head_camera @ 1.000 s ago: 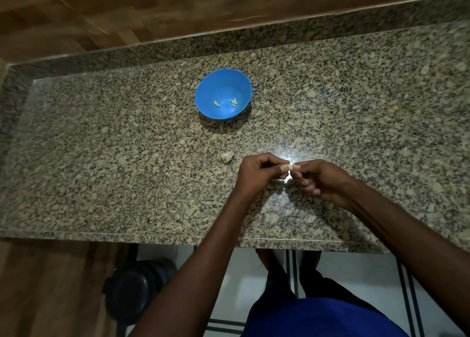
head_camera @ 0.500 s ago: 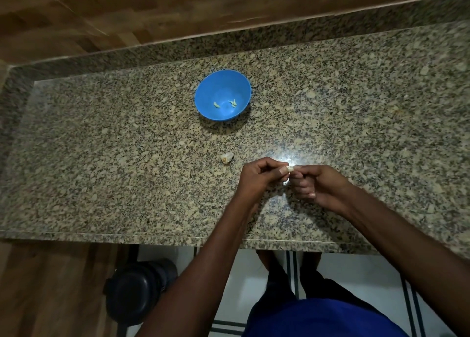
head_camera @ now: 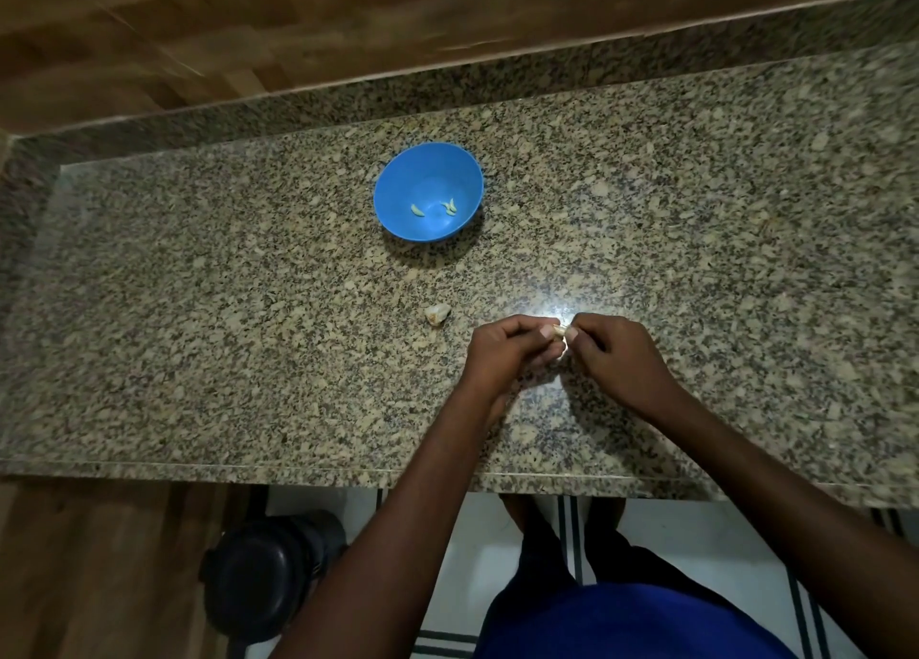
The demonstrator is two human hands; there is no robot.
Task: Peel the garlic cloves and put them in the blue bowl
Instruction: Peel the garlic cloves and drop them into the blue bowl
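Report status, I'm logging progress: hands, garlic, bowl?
Left hand and right hand both pinching one garlic clove. Blue bowl holds peeled pieces. Loose garlic piece on counter. Nothing obstructing.

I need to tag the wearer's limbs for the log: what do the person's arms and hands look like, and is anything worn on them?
Both arms are bare up to where the picture cuts them off: no sleeves, gloves, watch or bracelets show. No rings show on the left hand or the right hand. The fingernails are short and plain, light against the fingertips. Blue clothing shows below, at the body.

No legible text, label, brand, number or sign on the blue bowl (head_camera: 428, 191) or the granite counter (head_camera: 199, 310) around it.
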